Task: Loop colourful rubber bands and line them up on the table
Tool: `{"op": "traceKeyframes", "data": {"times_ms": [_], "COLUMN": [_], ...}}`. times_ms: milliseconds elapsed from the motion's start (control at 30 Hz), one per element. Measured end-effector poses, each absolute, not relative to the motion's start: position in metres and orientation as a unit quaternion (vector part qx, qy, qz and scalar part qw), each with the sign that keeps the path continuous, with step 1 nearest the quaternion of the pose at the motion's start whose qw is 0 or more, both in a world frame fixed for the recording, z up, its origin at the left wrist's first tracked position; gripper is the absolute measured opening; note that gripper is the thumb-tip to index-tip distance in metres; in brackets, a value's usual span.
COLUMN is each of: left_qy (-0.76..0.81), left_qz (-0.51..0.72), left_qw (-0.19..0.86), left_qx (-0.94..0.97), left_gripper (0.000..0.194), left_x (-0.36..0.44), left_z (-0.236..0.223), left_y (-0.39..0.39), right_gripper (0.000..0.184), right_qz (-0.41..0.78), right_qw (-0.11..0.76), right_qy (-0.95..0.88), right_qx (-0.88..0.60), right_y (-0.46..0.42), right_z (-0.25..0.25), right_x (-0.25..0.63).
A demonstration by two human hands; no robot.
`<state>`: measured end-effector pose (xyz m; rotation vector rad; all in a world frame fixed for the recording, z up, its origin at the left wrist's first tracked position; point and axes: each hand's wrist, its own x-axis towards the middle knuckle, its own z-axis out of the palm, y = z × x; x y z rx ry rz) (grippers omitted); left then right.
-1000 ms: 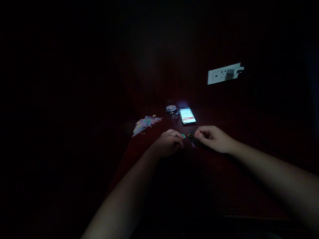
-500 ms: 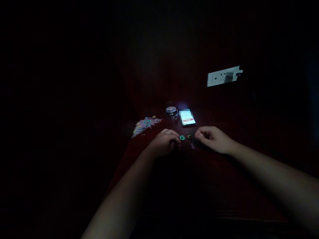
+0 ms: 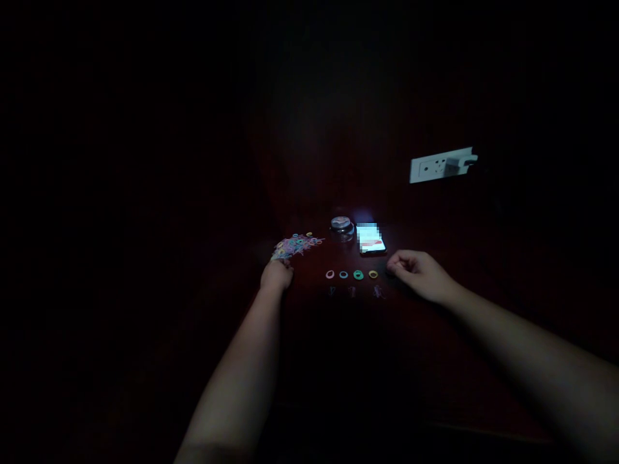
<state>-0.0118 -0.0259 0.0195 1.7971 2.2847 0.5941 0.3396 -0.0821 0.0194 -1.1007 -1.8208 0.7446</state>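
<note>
A loose pile of small coloured hair ties (image 3: 296,245) lies on the dark table at the left. My left hand (image 3: 276,274) is at the pile's near edge, its fingers curled in; what they hold, if anything, is hidden. In the middle a row of rings runs from a pink hair tie (image 3: 329,274) through a blue one (image 3: 343,274) and a green one (image 3: 358,274) to a yellow one (image 3: 373,274). Small thin purplish bands (image 3: 378,292) lie in clumps below the row. Just right of the yellow ring rests my right hand (image 3: 418,270), thumb and fingers pinched together.
A round lidded jar (image 3: 341,228) stands behind the row. Beside it lies a phone (image 3: 371,239) with a bright screen. A white power socket strip (image 3: 442,165) with a plug is mounted at the back right. Most surroundings are dark.
My left hand has moved left from the green ring to the pile, uncovering the pink and blue rings. My right hand stays beside the yellow ring. The view has shifted slightly.
</note>
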Motion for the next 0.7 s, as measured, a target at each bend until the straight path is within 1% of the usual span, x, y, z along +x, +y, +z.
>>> {"op": "traceKeyframes", "data": {"times_ms": [133, 300, 400, 567, 633, 700], "left_qy": [0.781, 0.785, 0.768, 0.669, 0.58, 0.488], "left_qz": [0.2, 0.193, 0.2, 0.252, 0.297, 0.336], "left_qw": [0.088, 0.079, 0.076, 0.062, 0.047, 0.057], "left_qx": [0.585, 0.584, 0.604, 0.696, 0.757, 0.804], "left_gripper": [0.019, 0.023, 0.023, 0.02, 0.018, 0.016], "left_x": [-0.011, -0.005, 0.006, 0.042, 0.061, 0.078], "left_z": [0.02, 0.021, 0.021, 0.027, 0.031, 0.034], "left_y": [-0.026, -0.025, -0.026, -0.04, -0.052, -0.065], "right_gripper": [0.027, 0.028, 0.027, 0.025, 0.025, 0.026], "right_qz": [0.298, 0.296, 0.297, 0.303, 0.308, 0.32], "right_qw": [0.431, 0.423, 0.421, 0.421, 0.421, 0.416], "right_qy": [-0.731, -0.739, -0.741, -0.738, -0.737, -0.737], "right_qx": [-0.437, -0.433, -0.43, -0.432, -0.43, -0.425], "right_y": [-0.082, -0.084, -0.085, -0.084, -0.084, -0.084], "right_z": [0.019, 0.021, 0.021, 0.019, 0.019, 0.018], "right_x": [0.338, 0.336, 0.336, 0.335, 0.334, 0.332]}}
